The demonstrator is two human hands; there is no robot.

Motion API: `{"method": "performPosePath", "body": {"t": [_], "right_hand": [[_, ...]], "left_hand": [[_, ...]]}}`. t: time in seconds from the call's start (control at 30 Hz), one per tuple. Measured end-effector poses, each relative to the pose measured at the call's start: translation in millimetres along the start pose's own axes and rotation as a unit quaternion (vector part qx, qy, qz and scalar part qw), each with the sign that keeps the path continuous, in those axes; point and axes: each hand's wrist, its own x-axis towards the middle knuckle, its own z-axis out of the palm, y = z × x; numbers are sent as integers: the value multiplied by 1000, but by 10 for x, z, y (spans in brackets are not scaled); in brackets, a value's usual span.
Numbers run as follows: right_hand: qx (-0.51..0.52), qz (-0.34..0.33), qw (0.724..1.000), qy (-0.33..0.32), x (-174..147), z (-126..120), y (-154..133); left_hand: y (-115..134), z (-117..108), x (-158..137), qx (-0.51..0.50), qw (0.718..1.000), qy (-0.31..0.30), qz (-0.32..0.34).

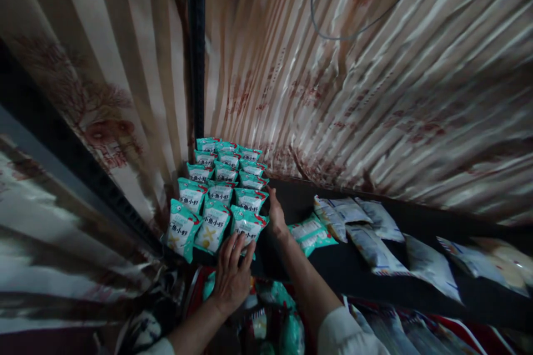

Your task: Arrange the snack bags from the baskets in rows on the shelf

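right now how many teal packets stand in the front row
3: the left packet, the middle packet and the right packet, partly covered by the left hand. None looks hidden.

Striped, pleated fabric curtains (258,66) bar the left and rear of the three-column block of teal-and-white plastic packets (220,193); the bare right hand (277,214) lines its right side, with free flat black shelf (293,199) just beyond.

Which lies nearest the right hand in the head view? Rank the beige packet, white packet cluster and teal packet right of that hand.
1. Teal packet: just right of the right hand.
2. White packet cluster: farther right.
3. Beige packet: far right end.
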Motion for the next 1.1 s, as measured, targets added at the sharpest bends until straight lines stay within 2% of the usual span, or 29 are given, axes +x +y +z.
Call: {"method": "performPosePath", "body": {"t": [0.1,0.17,0.33,0.43,0.6,0.8,0.9,1.0,1.1], "right_hand": [[149,107,983,-21,-223,-111,-20],[169,123,978,0,-433,-202,-47],[116,109,986,38,-962,-397,-167],[78,109,990,33,-1198,-462,-217],[-17,86,996,-8,-1466,-474,-211],[-62,22,998,3,-1690,-420,-219],[-66,2,998,-14,-1910,-433,-201],[-91,-17,994,-58,-2224,-530,-58],[-182,-33,978,-98,-2547,-750,236]], "left_hand": [[8,2,-19,0,1000,-3,-4],[13,-6,-25,4,1000,-5,-7],[13,-53,-34,-3,1000,-12,2],[19,-90,-61,-14,1000,-23,-1],[70,-182,-168,-26,999,-17,-24],[149,-359,-420,-67,997,-25,-29],[195,-435,-589,-118,990,-79,-22],[261,-488,-749,-166,967,-189,-42],[346,-509,-877,-171,931,-306,-99]]}}
